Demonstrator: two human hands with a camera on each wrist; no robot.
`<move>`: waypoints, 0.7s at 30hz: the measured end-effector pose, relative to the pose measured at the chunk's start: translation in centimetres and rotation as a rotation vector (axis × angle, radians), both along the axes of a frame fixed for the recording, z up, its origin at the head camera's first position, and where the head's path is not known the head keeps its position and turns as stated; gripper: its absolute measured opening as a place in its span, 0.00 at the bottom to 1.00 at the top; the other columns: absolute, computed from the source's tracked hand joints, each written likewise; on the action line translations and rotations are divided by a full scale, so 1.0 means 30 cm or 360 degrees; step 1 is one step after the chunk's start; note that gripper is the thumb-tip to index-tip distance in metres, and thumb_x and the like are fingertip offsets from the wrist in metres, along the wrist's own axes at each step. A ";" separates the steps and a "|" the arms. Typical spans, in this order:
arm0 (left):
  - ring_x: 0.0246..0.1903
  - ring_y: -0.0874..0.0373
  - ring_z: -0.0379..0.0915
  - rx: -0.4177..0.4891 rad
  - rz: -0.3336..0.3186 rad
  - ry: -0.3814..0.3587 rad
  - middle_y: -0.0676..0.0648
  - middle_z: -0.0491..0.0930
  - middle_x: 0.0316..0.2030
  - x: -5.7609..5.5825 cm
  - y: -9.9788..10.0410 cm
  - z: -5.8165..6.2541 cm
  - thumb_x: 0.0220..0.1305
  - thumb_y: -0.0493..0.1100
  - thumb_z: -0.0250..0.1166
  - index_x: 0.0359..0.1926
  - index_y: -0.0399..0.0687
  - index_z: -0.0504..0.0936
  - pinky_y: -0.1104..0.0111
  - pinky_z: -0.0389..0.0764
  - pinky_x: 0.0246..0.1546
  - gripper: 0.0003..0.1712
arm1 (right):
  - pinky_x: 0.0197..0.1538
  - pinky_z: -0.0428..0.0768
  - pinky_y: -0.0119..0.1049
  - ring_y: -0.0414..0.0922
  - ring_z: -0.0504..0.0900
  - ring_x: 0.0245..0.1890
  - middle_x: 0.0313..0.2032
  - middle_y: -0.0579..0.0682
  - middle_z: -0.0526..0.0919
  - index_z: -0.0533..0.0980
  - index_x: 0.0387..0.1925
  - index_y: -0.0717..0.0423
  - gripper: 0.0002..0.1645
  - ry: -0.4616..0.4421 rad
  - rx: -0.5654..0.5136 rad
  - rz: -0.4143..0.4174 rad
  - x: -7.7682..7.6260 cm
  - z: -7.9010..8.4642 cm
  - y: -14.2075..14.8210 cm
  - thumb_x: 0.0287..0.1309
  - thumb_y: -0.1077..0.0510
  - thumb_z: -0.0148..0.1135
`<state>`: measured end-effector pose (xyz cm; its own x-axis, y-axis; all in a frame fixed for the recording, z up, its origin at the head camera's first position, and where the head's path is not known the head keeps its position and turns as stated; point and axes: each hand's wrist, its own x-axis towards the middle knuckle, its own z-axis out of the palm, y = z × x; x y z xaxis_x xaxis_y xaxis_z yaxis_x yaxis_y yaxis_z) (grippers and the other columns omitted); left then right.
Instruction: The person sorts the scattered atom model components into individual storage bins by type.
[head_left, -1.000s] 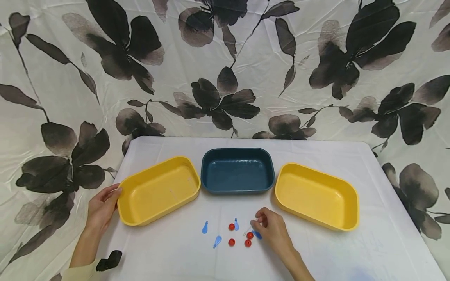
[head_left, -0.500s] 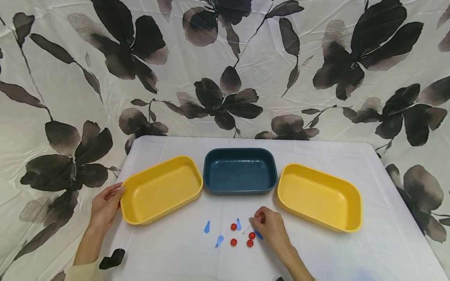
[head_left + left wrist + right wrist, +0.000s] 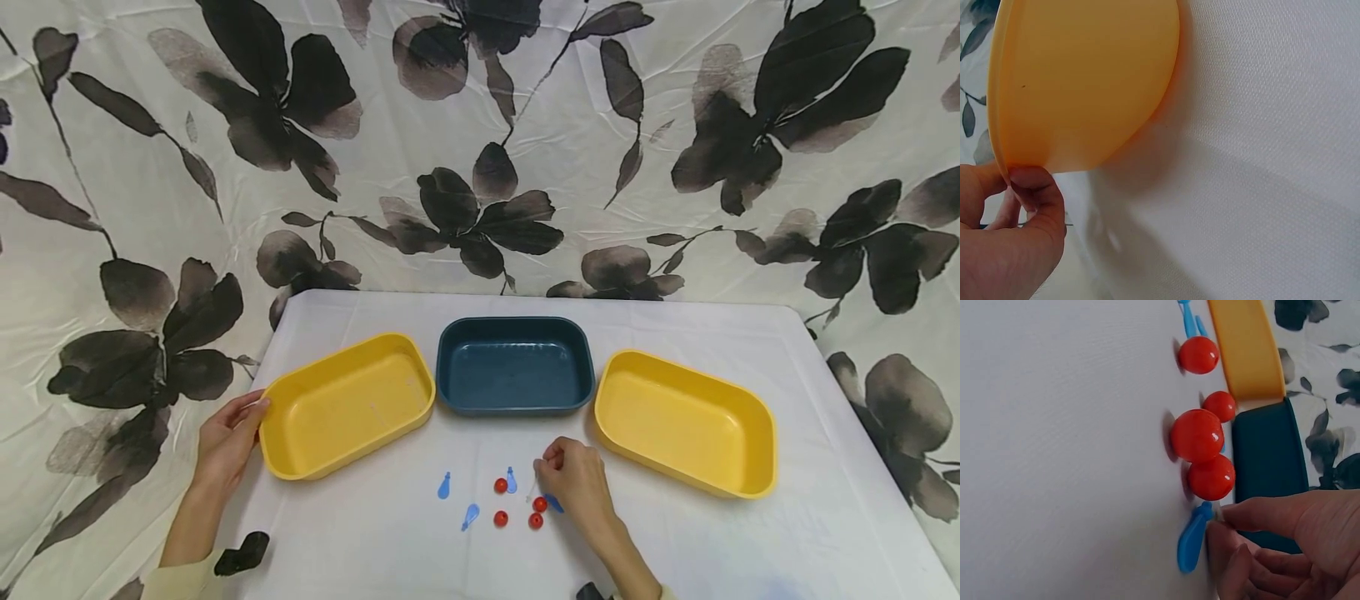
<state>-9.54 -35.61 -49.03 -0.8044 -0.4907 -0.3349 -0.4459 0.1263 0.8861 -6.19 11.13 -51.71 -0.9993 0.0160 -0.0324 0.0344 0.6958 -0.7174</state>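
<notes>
My left hand [image 3: 228, 437] pinches the rim of the left yellow tray [image 3: 341, 465] at its outer left end. In the left wrist view, the thumb and fingers lie on either side of that tray's rim [image 3: 999, 106]. My right hand [image 3: 581, 483] pinches a thin, clear, small piece [image 3: 531, 493] between thumb and fingertips; its exact kind cannot be told. Just beside these fingertips lies a blue drop-shaped piece [image 3: 1192, 540], partly covered by the hand in the head view. Several red beads [image 3: 536, 521] and other blue drop-shaped pieces [image 3: 470, 516] are scattered to the left.
Behind the beads stands a dark blue tray [image 3: 515, 411], between the left yellow tray and a right yellow tray [image 3: 686, 468]. A few tiny clear pieces [image 3: 377, 410] lie in the left yellow tray. White cloth [image 3: 360, 542] covers the table; a floral curtain hangs behind.
My right fingertips have shifted slightly away from me and to the left, and the clear piece hangs more upright. The left hand keeps its hold on the rim. The head view has drifted slightly.
</notes>
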 end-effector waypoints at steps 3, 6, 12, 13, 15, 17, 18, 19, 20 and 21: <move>0.33 0.70 0.75 -0.0028 -0.0011 -0.0018 0.60 0.75 0.39 -0.001 0.000 -0.001 0.75 0.51 0.62 0.71 0.42 0.71 0.81 0.80 0.35 0.31 | 0.24 0.70 0.30 0.39 0.70 0.20 0.16 0.42 0.73 0.79 0.22 0.56 0.10 0.0025 0.0019 0.0000 -0.006 0.003 -0.004 0.53 0.66 0.74; 0.33 0.70 0.75 -0.0041 -0.0009 -0.0035 0.60 0.75 0.39 -0.001 0.002 -0.002 0.75 0.52 0.61 0.72 0.41 0.70 0.81 0.80 0.35 0.32 | 0.23 0.70 0.30 0.39 0.70 0.19 0.16 0.43 0.72 0.79 0.22 0.56 0.09 0.0033 0.0023 0.0001 -0.013 0.007 -0.007 0.52 0.68 0.70; 0.33 0.70 0.75 -0.0066 -0.0014 -0.0049 0.59 0.74 0.40 0.002 0.004 0.000 0.75 0.53 0.61 0.72 0.41 0.69 0.81 0.80 0.35 0.33 | 0.25 0.71 0.30 0.40 0.72 0.20 0.16 0.43 0.74 0.80 0.24 0.56 0.06 0.0003 -0.0016 0.0001 -0.030 0.016 -0.012 0.51 0.68 0.67; 0.33 0.70 0.75 -0.0062 -0.0011 -0.0049 0.59 0.74 0.40 0.002 0.006 0.000 0.75 0.53 0.61 0.72 0.41 0.69 0.81 0.80 0.36 0.33 | 0.25 0.72 0.30 0.40 0.72 0.21 0.17 0.43 0.74 0.80 0.25 0.56 0.06 -0.0008 -0.0033 0.0004 -0.032 0.017 -0.011 0.52 0.68 0.67; 0.33 0.70 0.75 -0.0059 -0.0009 -0.0049 0.59 0.74 0.40 0.003 0.008 0.000 0.75 0.53 0.61 0.72 0.41 0.69 0.81 0.80 0.36 0.33 | 0.27 0.75 0.30 0.39 0.74 0.22 0.19 0.43 0.76 0.81 0.27 0.58 0.04 -0.0024 -0.0084 0.0022 -0.038 0.019 -0.009 0.53 0.68 0.67; 0.34 0.70 0.75 -0.0053 -0.0007 -0.0052 0.59 0.74 0.41 0.003 0.010 0.001 0.75 0.53 0.61 0.72 0.41 0.69 0.81 0.80 0.36 0.33 | 0.28 0.77 0.29 0.39 0.76 0.23 0.21 0.43 0.79 0.82 0.29 0.59 0.03 -0.0048 -0.0155 0.0044 -0.043 0.022 -0.008 0.54 0.68 0.67; 0.34 0.70 0.75 -0.0050 -0.0006 -0.0054 0.59 0.74 0.41 0.002 0.011 0.002 0.75 0.53 0.61 0.73 0.41 0.69 0.81 0.80 0.36 0.33 | 0.29 0.78 0.29 0.39 0.77 0.23 0.21 0.44 0.80 0.82 0.30 0.59 0.02 -0.0060 -0.0200 0.0056 -0.046 0.025 -0.008 0.55 0.68 0.67; 0.34 0.70 0.75 -0.0048 -0.0005 -0.0058 0.58 0.74 0.42 0.002 0.012 0.003 0.75 0.53 0.61 0.73 0.41 0.69 0.82 0.80 0.37 0.33 | 0.29 0.79 0.29 0.39 0.79 0.23 0.22 0.44 0.81 0.83 0.31 0.60 0.02 -0.0070 -0.0243 0.0070 -0.049 0.028 -0.008 0.56 0.68 0.67; 0.34 0.70 0.75 -0.0046 -0.0009 -0.0061 0.58 0.74 0.42 0.002 0.012 0.004 0.75 0.54 0.61 0.73 0.42 0.68 0.82 0.80 0.37 0.33 | 0.29 0.80 0.28 0.39 0.80 0.23 0.23 0.45 0.81 0.83 0.32 0.60 0.03 -0.0078 -0.0284 0.0085 -0.051 0.032 -0.009 0.57 0.68 0.67; 0.35 0.70 0.75 -0.0043 -0.0007 -0.0066 0.57 0.74 0.43 0.002 0.013 0.004 0.75 0.54 0.61 0.73 0.42 0.68 0.82 0.80 0.37 0.34 | 0.29 0.81 0.28 0.39 0.81 0.23 0.24 0.45 0.82 0.84 0.33 0.60 0.03 -0.0089 -0.0325 0.0099 -0.053 0.036 -0.010 0.57 0.68 0.67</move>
<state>-9.48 -35.22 -48.90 -0.7923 -0.4965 -0.3547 -0.4815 0.1519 0.8632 -7.80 10.84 -50.62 -0.9948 -0.0580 -0.0841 0.0397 0.5385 -0.8417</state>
